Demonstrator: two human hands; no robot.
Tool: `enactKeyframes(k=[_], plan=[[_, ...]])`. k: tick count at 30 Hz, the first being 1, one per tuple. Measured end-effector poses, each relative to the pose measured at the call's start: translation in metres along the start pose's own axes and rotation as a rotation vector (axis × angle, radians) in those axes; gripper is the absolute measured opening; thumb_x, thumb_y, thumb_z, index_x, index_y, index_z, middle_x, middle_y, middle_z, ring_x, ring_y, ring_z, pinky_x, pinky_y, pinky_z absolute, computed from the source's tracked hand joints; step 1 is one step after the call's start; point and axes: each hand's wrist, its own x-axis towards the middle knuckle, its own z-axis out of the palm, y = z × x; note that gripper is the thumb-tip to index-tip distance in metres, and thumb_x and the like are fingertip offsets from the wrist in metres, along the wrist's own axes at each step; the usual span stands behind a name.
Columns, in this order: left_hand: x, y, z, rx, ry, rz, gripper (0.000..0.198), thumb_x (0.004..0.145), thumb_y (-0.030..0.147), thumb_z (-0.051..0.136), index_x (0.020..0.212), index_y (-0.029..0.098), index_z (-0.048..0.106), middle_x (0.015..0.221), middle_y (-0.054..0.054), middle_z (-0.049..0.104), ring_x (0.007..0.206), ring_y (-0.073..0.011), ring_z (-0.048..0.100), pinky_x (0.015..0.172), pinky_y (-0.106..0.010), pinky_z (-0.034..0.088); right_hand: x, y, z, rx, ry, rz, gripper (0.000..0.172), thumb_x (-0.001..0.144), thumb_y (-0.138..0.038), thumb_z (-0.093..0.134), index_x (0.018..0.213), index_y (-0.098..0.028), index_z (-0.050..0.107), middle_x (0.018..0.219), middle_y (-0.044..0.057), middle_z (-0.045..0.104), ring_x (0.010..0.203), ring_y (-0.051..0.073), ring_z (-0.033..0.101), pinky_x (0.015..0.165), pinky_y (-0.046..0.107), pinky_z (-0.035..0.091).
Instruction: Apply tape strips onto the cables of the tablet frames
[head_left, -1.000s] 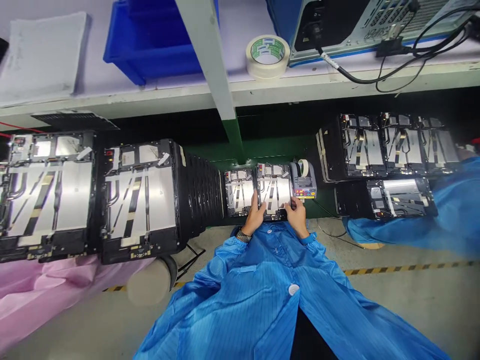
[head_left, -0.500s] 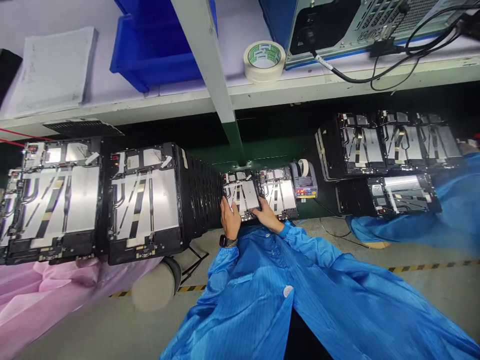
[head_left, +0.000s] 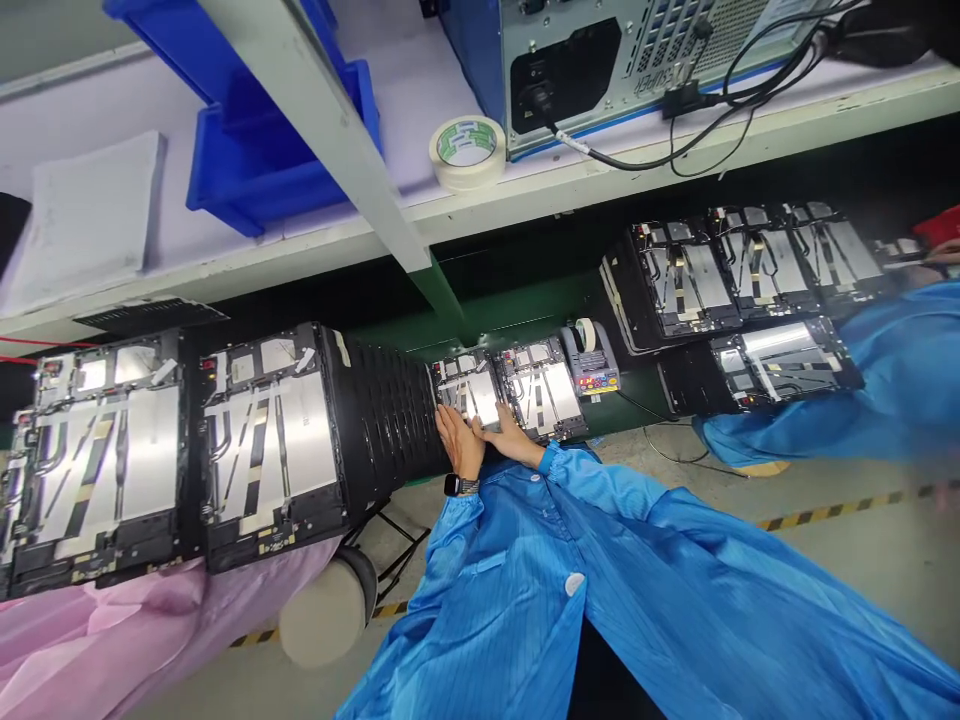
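Two small tablet-sized panels with silver sheets and dark ribbon strips lie side by side on the dark bench. My left hand (head_left: 459, 447) lies flat against the lower left of the left panel (head_left: 469, 392), and my right hand (head_left: 510, 440) reaches its lower right corner. Whether either hand grips it is too small to tell. The right panel (head_left: 541, 388) stands free of both hands. Just beyond it sits a grey tape dispenser (head_left: 590, 360) with a roll on top.
To the left, large panels (head_left: 262, 440) adjoin a ribbed black stack (head_left: 382, 420). More panels (head_left: 720, 270) lie to the right, beside a blue-sleeved person (head_left: 892, 380). A shelf above holds a masking tape roll (head_left: 466, 152), a blue bin (head_left: 255, 150) and a computer chassis (head_left: 600, 70) with cables.
Both hands have shifted left from the right panel onto the left panel. The whole view has swung and tilted, so everything on the bench sits at a steeper angle.
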Motion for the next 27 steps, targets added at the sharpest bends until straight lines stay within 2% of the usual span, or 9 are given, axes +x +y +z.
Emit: enactKeyframes(k=[3,5,6,9,13,15,17,21,27], plan=[[0.006,0.000,-0.001,0.015,0.014,0.042,0.067,0.100,0.035,0.053,0.158,0.003,0.040,0.170,-0.032,0.028,0.165,-0.0388,0.018,0.132,-0.062,0.018,-0.014,-0.004,-0.009,0.072,-0.031,-0.019,0.069,0.070,-0.026,0.082,0.136,-0.019,0.065,0.153,0.014,0.059,0.148,0.031,0.050,0.128,0.048,0.033],[0.016,0.001,-0.003,0.020,0.014,0.068,0.063,0.100,0.037,0.054,0.154,0.005,0.045,0.167,-0.031,0.034,0.162,-0.0384,0.025,0.131,-0.060,0.022,-0.029,-0.006,-0.026,0.192,-0.068,-0.039,0.042,0.072,-0.025,0.079,0.113,-0.018,0.074,0.119,0.011,0.077,0.117,0.028,0.071,0.110,0.047,0.053],[0.021,0.002,-0.003,0.018,0.013,0.086,0.061,0.100,0.037,0.054,0.152,0.006,0.048,0.165,-0.030,0.037,0.161,-0.0381,0.028,0.130,-0.060,0.024,-0.036,-0.006,-0.040,0.267,-0.043,-0.043,0.031,0.073,-0.026,0.079,0.103,-0.018,0.076,0.100,0.008,0.079,0.097,0.025,0.074,0.095,0.043,0.060],[0.035,0.012,-0.001,-0.024,-0.017,0.154,0.055,0.100,0.038,0.056,0.148,0.011,0.053,0.160,-0.027,0.044,0.157,-0.0359,0.036,0.130,-0.057,0.027,-0.052,0.003,-0.098,0.421,0.269,-0.045,0.022,0.075,-0.032,0.079,0.089,-0.016,0.073,0.071,0.002,0.071,0.061,0.015,0.063,0.059,0.027,0.054],[0.046,0.039,0.013,-0.105,-0.126,0.220,0.048,0.100,0.036,0.058,0.144,0.017,0.056,0.155,-0.021,0.051,0.153,-0.0312,0.042,0.131,-0.051,0.030,-0.050,0.032,-0.175,0.561,0.813,0.122,0.021,0.079,-0.034,0.077,0.086,-0.018,0.066,0.059,-0.005,0.061,0.048,0.009,0.047,0.042,0.019,0.036],[0.050,0.055,0.021,-0.117,-0.175,0.257,0.048,0.100,0.035,0.058,0.145,0.018,0.056,0.155,-0.019,0.051,0.152,-0.0297,0.043,0.131,-0.049,0.030,-0.042,0.047,-0.195,0.644,0.932,0.226,0.021,0.078,-0.033,0.078,0.080,-0.019,0.062,0.055,-0.005,0.058,0.044,0.008,0.044,0.038,0.019,0.032],[0.056,0.071,0.030,-0.119,-0.207,0.314,0.050,0.100,0.035,0.058,0.146,0.016,0.054,0.156,-0.020,0.049,0.153,-0.0293,0.042,0.132,-0.048,0.029,-0.035,0.058,-0.201,0.704,0.919,0.268,0.022,0.079,-0.031,0.080,0.077,-0.020,0.061,0.056,-0.004,0.060,0.043,0.008,0.046,0.037,0.018,0.034],[0.066,0.093,0.041,-0.127,-0.245,0.389,0.050,0.100,0.033,0.058,0.147,0.015,0.054,0.157,-0.021,0.046,0.155,-0.0296,0.038,0.132,-0.047,0.028,-0.025,0.063,-0.193,0.804,0.854,0.298,0.022,0.077,-0.028,0.084,0.078,-0.020,0.064,0.060,-0.001,0.065,0.044,0.009,0.051,0.037,0.018,0.040],[0.071,0.095,0.046,-0.127,-0.264,0.390,0.050,0.100,0.035,0.058,0.145,0.015,0.055,0.156,-0.022,0.046,0.155,-0.0305,0.038,0.131,-0.048,0.028,-0.012,0.062,-0.186,0.885,0.862,0.307,0.022,0.078,-0.025,0.084,0.078,-0.020,0.063,0.059,-0.004,0.062,0.044,0.007,0.049,0.038,0.017,0.042]])
